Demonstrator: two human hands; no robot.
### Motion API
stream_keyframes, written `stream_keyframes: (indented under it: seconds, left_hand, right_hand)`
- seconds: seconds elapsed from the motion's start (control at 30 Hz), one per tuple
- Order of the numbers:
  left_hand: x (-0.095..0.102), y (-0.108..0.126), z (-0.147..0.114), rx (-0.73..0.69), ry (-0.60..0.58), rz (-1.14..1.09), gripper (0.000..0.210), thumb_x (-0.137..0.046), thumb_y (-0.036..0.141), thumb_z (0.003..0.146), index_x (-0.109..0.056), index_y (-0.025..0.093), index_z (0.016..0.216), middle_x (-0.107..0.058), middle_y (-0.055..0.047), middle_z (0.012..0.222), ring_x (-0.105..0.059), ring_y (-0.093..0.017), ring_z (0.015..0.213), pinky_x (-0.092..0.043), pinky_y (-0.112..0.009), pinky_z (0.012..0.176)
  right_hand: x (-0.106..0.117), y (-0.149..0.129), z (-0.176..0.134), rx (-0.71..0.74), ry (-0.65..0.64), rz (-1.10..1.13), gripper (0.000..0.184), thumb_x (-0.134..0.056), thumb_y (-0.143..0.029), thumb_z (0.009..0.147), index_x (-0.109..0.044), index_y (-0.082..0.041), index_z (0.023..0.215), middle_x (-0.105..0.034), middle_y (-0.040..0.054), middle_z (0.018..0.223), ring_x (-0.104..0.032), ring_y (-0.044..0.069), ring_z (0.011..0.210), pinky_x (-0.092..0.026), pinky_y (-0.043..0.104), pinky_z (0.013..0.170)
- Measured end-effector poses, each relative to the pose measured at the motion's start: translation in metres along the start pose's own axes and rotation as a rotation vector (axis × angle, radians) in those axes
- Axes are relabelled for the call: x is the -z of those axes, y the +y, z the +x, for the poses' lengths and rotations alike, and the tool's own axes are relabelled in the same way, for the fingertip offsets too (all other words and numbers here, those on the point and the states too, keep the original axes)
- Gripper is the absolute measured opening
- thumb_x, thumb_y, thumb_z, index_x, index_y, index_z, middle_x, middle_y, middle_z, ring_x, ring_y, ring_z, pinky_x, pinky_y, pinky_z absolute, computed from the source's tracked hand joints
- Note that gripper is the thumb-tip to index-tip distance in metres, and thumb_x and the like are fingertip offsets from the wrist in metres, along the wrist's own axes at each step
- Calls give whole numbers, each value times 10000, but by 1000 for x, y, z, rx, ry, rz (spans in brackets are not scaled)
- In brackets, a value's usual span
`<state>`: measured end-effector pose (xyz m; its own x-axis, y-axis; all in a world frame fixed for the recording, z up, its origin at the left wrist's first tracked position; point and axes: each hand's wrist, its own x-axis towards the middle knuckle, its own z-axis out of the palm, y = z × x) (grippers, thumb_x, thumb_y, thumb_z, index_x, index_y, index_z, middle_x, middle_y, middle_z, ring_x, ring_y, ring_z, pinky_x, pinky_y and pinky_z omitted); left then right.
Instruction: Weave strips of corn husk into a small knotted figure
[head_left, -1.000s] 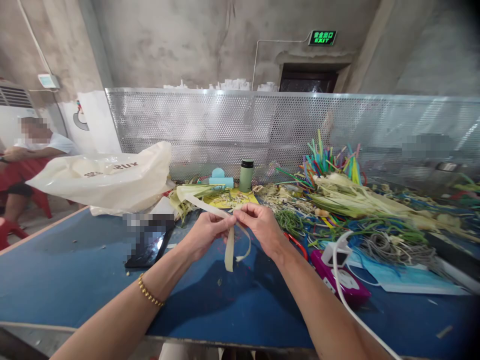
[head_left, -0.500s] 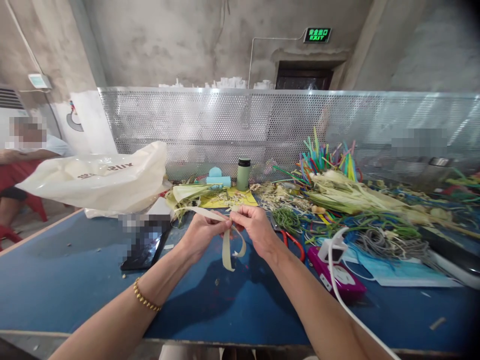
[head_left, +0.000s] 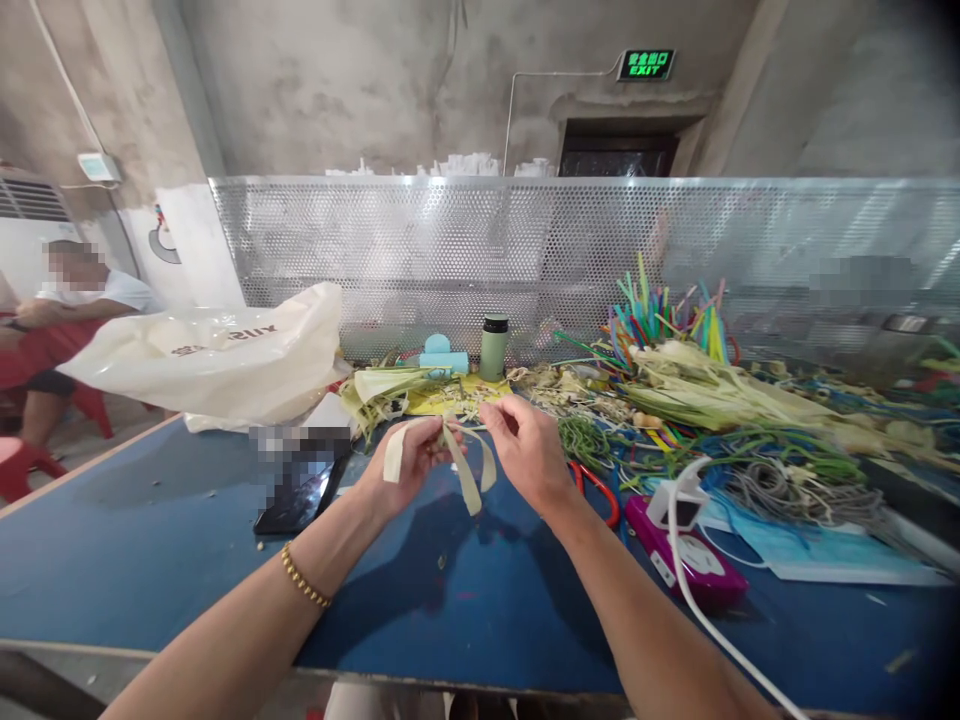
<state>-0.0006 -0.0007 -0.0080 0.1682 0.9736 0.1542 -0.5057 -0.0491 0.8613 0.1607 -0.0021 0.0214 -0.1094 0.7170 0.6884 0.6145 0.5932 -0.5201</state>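
My left hand pinches a pale cream leaf strip above the blue table. The strip loops and hangs between both hands, with one end curling over my left fingers. My right hand is close to the right of it, fingers curled, thumb and forefinger pinching a thin part of the strip. A gold bead bracelet sits on my left wrist.
A phone lies left of my hands, beside a white plastic bag. Red-handled scissors, a purple power strip with a white charger, a blue mask, husk piles, coloured cords and straws fill the right. A green flask stands by the mesh screen. A person sits far left.
The strip's long left end, which trailed back toward the husk pile, has been drawn in and now curls over my left fingers. My hands have parted slightly.
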Motion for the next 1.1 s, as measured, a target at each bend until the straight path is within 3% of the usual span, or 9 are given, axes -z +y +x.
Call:
stream_keyframes:
  seconds: [0.17,0.33,0.5,0.7,0.8,0.93,1.0,1.1]
  left_hand:
    - [6,-1,6,-31,-4,-67,190,-620,235,796,-714,90,875,-711,-109,868,-657,-185,828,-525,-309,804]
    - [6,-4,4,-33,-64,-51,202,-648,267,800,-715,104,899,-710,-100,873,-644,-185,874,-489,-319,882]
    - [2,-4,2,-59,-92,-41,224,-704,305,769,-711,120,897,-700,-84,871,-638,-189,909,-466,-310,897]
    - [-6,-1,-4,-112,-110,-1,231,-721,352,762,-708,134,837,-663,-56,794,-621,-175,881,-466,-274,870]
    - [-7,0,-6,-185,-105,117,290,-702,392,774,-712,126,890,-673,-75,829,-621,-197,873,-467,-307,869]
    - [-3,2,-6,-255,-103,311,326,-657,385,817,-716,108,979,-654,-63,761,-590,-171,746,-466,-305,787]
    - [-1,3,-6,-279,-115,367,327,-639,385,830,-723,100,968,-653,-66,767,-575,-168,747,-452,-292,760]
    - [-1,5,-7,-305,-119,466,335,-637,403,827,-734,96,920,-662,-76,800,-565,-179,786,-435,-281,750]
  right_hand:
    - [-3,-6,-7,117,-166,-237,253,-519,-329,922,-623,-191,737,-646,69,787,-571,189,750,-378,290,673]
    - [-11,0,-11,89,-187,-305,121,-594,-296,881,-647,-192,849,-662,80,856,-591,214,831,-394,303,707]
    - [-12,5,-7,22,-246,-131,142,-645,-253,827,-631,-200,696,-672,53,805,-585,180,751,-409,289,697]
    - [-13,3,-4,-88,-296,195,163,-610,-285,815,-615,-187,685,-645,17,683,-549,145,623,-418,266,611]
    - [-12,0,-5,-124,-263,296,229,-606,-329,808,-568,-185,635,-591,4,612,-529,139,588,-411,262,578]
    - [-12,-3,-8,-303,-305,490,198,-572,-353,825,-553,-185,722,-628,13,658,-557,132,538,-427,256,518]
    - [-13,-3,-8,-333,-309,508,168,-559,-336,829,-565,-181,764,-638,16,678,-554,126,528,-423,247,501]
    - [-13,-2,-7,-250,-275,416,179,-564,-320,826,-614,-162,759,-656,33,695,-582,143,614,-441,251,565]
